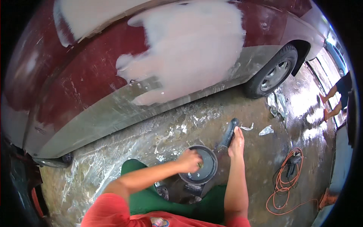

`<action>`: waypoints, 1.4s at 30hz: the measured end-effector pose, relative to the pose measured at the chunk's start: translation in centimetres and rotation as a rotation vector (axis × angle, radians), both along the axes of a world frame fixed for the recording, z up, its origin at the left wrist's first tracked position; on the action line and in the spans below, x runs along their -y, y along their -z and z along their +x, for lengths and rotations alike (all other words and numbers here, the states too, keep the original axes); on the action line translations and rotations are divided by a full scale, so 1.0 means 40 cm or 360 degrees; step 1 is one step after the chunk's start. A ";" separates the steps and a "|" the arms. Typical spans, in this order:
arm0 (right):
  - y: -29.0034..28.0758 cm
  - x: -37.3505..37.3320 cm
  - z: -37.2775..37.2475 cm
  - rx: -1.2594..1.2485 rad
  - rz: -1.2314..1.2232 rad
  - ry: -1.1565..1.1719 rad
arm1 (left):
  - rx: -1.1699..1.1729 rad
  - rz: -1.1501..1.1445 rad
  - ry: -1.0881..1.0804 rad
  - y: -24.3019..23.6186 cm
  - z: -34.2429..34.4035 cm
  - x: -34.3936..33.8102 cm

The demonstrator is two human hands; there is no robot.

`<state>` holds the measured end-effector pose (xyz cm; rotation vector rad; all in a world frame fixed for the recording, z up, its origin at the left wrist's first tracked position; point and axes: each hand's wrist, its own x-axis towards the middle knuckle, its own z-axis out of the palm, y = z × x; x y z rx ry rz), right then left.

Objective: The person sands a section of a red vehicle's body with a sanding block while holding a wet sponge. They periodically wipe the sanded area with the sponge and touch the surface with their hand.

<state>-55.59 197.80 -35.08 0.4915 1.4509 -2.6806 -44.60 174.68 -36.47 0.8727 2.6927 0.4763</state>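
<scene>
My left hand (190, 160) is over a round basin of greyish water (182, 178), between my knees. It is blurred by motion, its fingers closed around a small yellow-green thing (200, 165) whose kind I cannot make out. To the right of the basin, my right hand (237, 142) grips a long, dark grey block (228, 133), which looks like a sanding block, tilted with its far end up. Ahead of me stands a car with a maroon and grey side (102, 64), bearing a large whitish-pink filler patch (193, 45).
A power tool (292, 160) with a coiled orange cord (279, 185) lies on the wet floor (249, 181) to the right. Scraps of crumpled sheet (278, 103) lie near the car's wheel (275, 73). Another person's legs (334, 100) show at the far right.
</scene>
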 end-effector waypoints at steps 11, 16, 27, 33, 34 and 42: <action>-0.045 -0.078 0.047 -0.0018 0.0163 0.0201 | 0.0712 -0.0561 0.0211 0.258 -0.025 -0.206; -0.028 -0.103 0.011 -0.0117 0.0075 0.0203 | -0.0477 -0.0007 0.0251 -0.318 -0.215 -0.045; 0.039 -0.099 -0.042 -0.0151 0.0212 0.0234 | -0.2123 -0.1300 0.0192 -1.044 -0.519 0.169; 0.031 -0.050 -0.037 -0.0174 0.0293 0.0202 | -0.2249 -0.1470 0.0317 -1.052 -0.651 -0.028; 0.032 -0.040 -0.038 -0.0169 0.0292 0.0207 | -0.2268 -0.1522 0.0299 -1.052 -0.658 -0.049; 0.029 -0.009 -0.048 -0.0184 0.0447 0.0202 | -0.2168 -0.1480 0.0344 -1.043 -0.623 0.006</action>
